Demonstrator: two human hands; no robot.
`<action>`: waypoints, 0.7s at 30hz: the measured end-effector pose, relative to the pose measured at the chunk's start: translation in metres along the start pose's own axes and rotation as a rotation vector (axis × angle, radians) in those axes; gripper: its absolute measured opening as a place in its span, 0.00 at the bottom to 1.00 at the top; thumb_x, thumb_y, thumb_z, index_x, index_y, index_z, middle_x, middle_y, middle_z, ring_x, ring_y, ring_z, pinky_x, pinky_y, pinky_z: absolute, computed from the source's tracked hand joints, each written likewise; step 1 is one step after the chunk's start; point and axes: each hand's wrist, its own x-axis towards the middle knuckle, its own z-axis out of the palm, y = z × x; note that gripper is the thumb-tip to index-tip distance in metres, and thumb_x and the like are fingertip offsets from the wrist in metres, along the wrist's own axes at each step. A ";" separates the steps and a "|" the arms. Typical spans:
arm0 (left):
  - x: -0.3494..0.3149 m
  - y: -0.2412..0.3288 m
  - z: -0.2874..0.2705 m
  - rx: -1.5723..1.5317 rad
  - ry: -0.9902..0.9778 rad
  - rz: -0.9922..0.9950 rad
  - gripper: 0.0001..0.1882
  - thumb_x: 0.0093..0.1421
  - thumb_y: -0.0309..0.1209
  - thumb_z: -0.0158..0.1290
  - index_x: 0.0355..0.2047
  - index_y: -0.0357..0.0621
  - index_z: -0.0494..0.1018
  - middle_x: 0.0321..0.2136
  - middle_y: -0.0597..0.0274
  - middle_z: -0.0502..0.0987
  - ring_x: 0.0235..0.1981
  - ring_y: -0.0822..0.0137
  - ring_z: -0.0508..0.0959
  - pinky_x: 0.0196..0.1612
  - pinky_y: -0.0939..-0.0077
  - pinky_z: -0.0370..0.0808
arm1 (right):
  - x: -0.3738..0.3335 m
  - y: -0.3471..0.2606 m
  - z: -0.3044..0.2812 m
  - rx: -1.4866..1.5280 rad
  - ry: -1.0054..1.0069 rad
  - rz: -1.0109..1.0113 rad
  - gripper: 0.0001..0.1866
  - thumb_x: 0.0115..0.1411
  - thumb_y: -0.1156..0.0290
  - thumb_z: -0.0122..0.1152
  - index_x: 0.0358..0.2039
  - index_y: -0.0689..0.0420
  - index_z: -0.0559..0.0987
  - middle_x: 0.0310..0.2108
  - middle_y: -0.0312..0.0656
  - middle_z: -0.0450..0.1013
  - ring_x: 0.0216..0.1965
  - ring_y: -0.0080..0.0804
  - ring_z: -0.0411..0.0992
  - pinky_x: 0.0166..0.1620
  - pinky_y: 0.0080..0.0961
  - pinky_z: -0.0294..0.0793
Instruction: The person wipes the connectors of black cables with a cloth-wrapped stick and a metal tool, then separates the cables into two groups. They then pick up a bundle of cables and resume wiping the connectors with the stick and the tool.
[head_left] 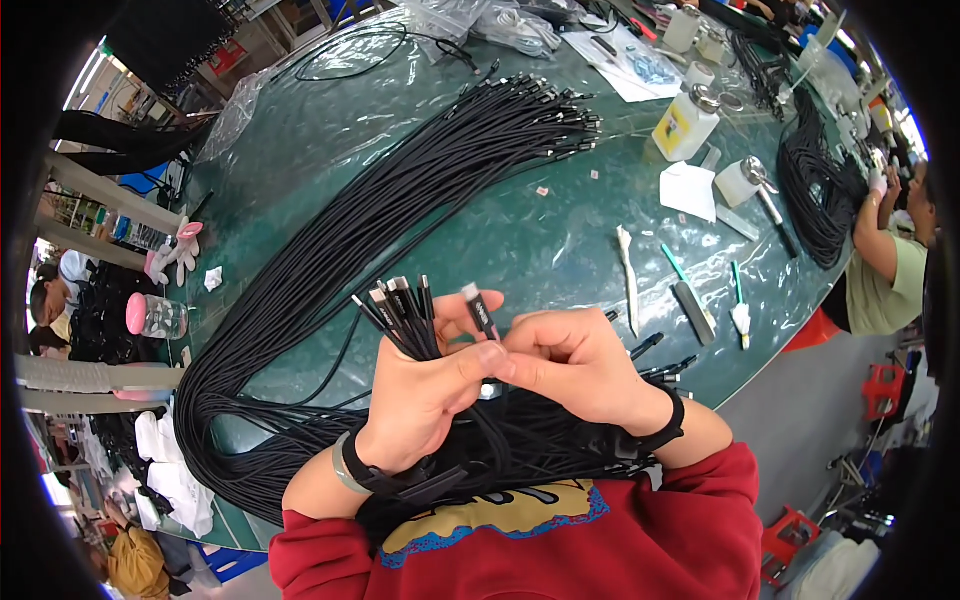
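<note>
My left hand (425,400) is closed round a small bunch of black cable ends (404,312), whose plugs fan upward above the thumb. One black cable plug (480,312) with a pale tip and light markings stands apart from the bunch, in front of the left fingertips. At its base my right hand (580,365) pinches with thumb and forefinger, touching the left thumb. The exact grip there is partly hidden by the fingers. Below both hands lie more black cables (530,435), and a thick bundle of black cables (350,215) curves across the table from far to near left.
The green table (560,235) carries white bottles (687,122) with metal tops, paper (687,190), a brush (740,310), a grey-bladed tool (692,312) and a white twisted strip (627,280). Left stand a jar (158,316) and a glove (180,250). A co-worker (890,240) sits right.
</note>
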 end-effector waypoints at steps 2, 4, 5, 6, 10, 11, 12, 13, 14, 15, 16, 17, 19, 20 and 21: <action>0.000 -0.001 -0.002 0.019 -0.005 -0.022 0.17 0.49 0.19 0.53 0.41 0.34 0.66 0.25 0.65 0.70 0.14 0.83 0.62 0.13 0.90 0.53 | 0.001 -0.001 -0.003 0.009 -0.069 -0.028 0.04 0.53 0.76 0.55 0.25 0.63 0.74 0.20 0.29 0.65 0.20 0.11 0.57 0.22 0.13 0.54; 0.001 0.000 -0.001 0.007 -0.002 -0.033 0.17 0.49 0.20 0.53 0.41 0.34 0.66 0.24 0.65 0.71 0.14 0.83 0.62 0.13 0.91 0.53 | 0.002 0.001 -0.004 0.017 -0.102 -0.042 0.04 0.52 0.77 0.56 0.24 0.63 0.74 0.21 0.30 0.65 0.21 0.13 0.58 0.22 0.13 0.55; 0.001 0.001 0.000 -0.007 0.000 -0.038 0.17 0.50 0.20 0.53 0.41 0.34 0.66 0.23 0.65 0.71 0.14 0.83 0.62 0.13 0.91 0.52 | 0.004 0.005 -0.005 0.044 -0.120 -0.054 0.03 0.51 0.77 0.56 0.24 0.63 0.74 0.21 0.30 0.64 0.21 0.13 0.58 0.22 0.13 0.55; 0.002 0.001 0.001 -0.022 0.000 -0.043 0.17 0.50 0.20 0.52 0.41 0.34 0.66 0.22 0.65 0.71 0.14 0.83 0.62 0.13 0.91 0.52 | 0.005 0.008 -0.006 0.069 -0.139 -0.066 0.03 0.51 0.77 0.57 0.24 0.63 0.74 0.21 0.30 0.64 0.21 0.12 0.57 0.23 0.14 0.55; 0.002 -0.002 0.000 0.013 0.024 -0.029 0.17 0.50 0.21 0.50 0.42 0.35 0.65 0.26 0.59 0.72 0.10 0.85 0.56 0.11 0.91 0.51 | 0.007 0.009 -0.007 0.090 -0.122 -0.051 0.04 0.50 0.75 0.59 0.22 0.61 0.75 0.18 0.27 0.61 0.19 0.12 0.55 0.21 0.14 0.53; 0.001 -0.002 0.000 0.012 0.026 -0.028 0.17 0.50 0.21 0.50 0.42 0.35 0.65 0.26 0.59 0.72 0.10 0.85 0.56 0.11 0.91 0.51 | 0.007 0.009 -0.007 0.088 -0.109 -0.037 0.05 0.50 0.74 0.60 0.21 0.61 0.75 0.17 0.26 0.59 0.18 0.11 0.54 0.21 0.14 0.51; 0.001 -0.002 -0.001 0.017 0.013 -0.030 0.16 0.51 0.21 0.50 0.42 0.35 0.65 0.27 0.58 0.72 0.09 0.85 0.55 0.11 0.91 0.51 | 0.007 0.010 -0.007 0.088 -0.112 -0.036 0.05 0.50 0.74 0.60 0.21 0.61 0.75 0.17 0.26 0.59 0.18 0.11 0.54 0.21 0.14 0.51; 0.001 -0.002 -0.001 0.021 0.000 -0.031 0.16 0.51 0.21 0.49 0.42 0.35 0.65 0.27 0.57 0.73 0.09 0.85 0.55 0.11 0.91 0.51 | 0.006 0.011 -0.007 0.085 -0.103 -0.019 0.05 0.49 0.74 0.60 0.20 0.60 0.74 0.16 0.26 0.59 0.18 0.11 0.53 0.20 0.14 0.51; 0.001 -0.002 -0.001 0.026 -0.012 -0.033 0.16 0.52 0.21 0.49 0.43 0.36 0.65 0.28 0.57 0.73 0.09 0.85 0.55 0.11 0.91 0.51 | 0.006 0.013 -0.007 0.081 -0.095 -0.001 0.06 0.48 0.74 0.61 0.19 0.59 0.73 0.16 0.25 0.59 0.17 0.11 0.53 0.20 0.14 0.50; 0.001 -0.002 -0.001 0.024 -0.009 -0.032 0.16 0.52 0.21 0.49 0.43 0.36 0.65 0.28 0.57 0.73 0.09 0.85 0.55 0.11 0.91 0.51 | 0.005 0.014 -0.007 0.078 -0.087 0.016 0.07 0.48 0.74 0.62 0.18 0.59 0.73 0.15 0.25 0.59 0.17 0.10 0.52 0.20 0.14 0.50; 0.001 -0.002 -0.001 0.027 -0.010 -0.033 0.16 0.52 0.21 0.48 0.43 0.36 0.65 0.28 0.57 0.73 0.09 0.85 0.55 0.11 0.91 0.51 | 0.005 0.014 -0.006 0.078 -0.088 0.018 0.07 0.48 0.74 0.62 0.18 0.59 0.73 0.15 0.25 0.59 0.17 0.10 0.52 0.20 0.14 0.50; 0.001 -0.002 -0.001 0.030 -0.012 -0.035 0.16 0.52 0.21 0.48 0.43 0.36 0.65 0.27 0.56 0.73 0.09 0.85 0.55 0.11 0.91 0.51 | 0.005 0.014 -0.005 0.107 -0.092 0.048 0.07 0.48 0.74 0.62 0.18 0.58 0.72 0.15 0.24 0.59 0.17 0.10 0.52 0.19 0.14 0.49; 0.000 -0.003 -0.001 0.031 -0.011 -0.036 0.16 0.52 0.21 0.48 0.43 0.36 0.65 0.27 0.56 0.73 0.09 0.85 0.55 0.11 0.92 0.51 | 0.005 0.014 -0.004 0.166 -0.101 0.107 0.09 0.48 0.73 0.61 0.17 0.57 0.71 0.15 0.23 0.59 0.16 0.09 0.51 0.19 0.14 0.48; 0.000 -0.003 0.000 0.026 0.001 -0.035 0.16 0.52 0.20 0.48 0.43 0.36 0.65 0.27 0.56 0.73 0.09 0.85 0.55 0.11 0.92 0.51 | 0.005 0.015 -0.004 0.165 -0.104 0.109 0.09 0.48 0.73 0.61 0.17 0.57 0.71 0.15 0.23 0.59 0.16 0.09 0.51 0.19 0.14 0.48; 0.000 -0.003 0.001 0.021 0.010 -0.035 0.16 0.52 0.20 0.48 0.43 0.36 0.65 0.27 0.56 0.74 0.09 0.85 0.55 0.11 0.92 0.51 | 0.005 0.015 -0.005 0.177 -0.115 0.116 0.08 0.49 0.73 0.61 0.18 0.57 0.71 0.15 0.24 0.60 0.17 0.09 0.52 0.19 0.13 0.48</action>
